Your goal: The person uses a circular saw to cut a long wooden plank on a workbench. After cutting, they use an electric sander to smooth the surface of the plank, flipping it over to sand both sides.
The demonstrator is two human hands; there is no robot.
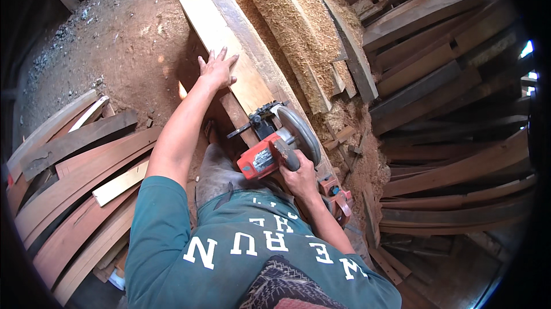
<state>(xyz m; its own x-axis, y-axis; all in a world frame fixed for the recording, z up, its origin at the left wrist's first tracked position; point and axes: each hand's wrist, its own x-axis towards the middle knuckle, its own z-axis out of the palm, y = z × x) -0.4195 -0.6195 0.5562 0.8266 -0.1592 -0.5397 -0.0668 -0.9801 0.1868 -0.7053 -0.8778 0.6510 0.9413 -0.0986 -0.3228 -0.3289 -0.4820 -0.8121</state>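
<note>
My right hand (301, 174) is closed round the dark rear handle of a circular saw (259, 158) with a red motor housing and a round grey blade guard. The saw sits on the near end of a long pale wooden board (248, 82), which runs away from me toward the upper left. Farther along, my left hand (218, 70) lies on the board's left part with its fingers spread. It holds nothing. The saw's body and guard hide the blade and the cutting spot. A narrow greyish plank (261, 56) lies along the board's right side.
Sawdust-covered planks (287, 33) lie right of the board. Stacked timber (436, 79) fills the right side, and more boards (86, 165) are piled at the left. Another red power tool (334, 194) rests beside my right forearm. Bare dirt floor (132, 27) spreads at the upper left.
</note>
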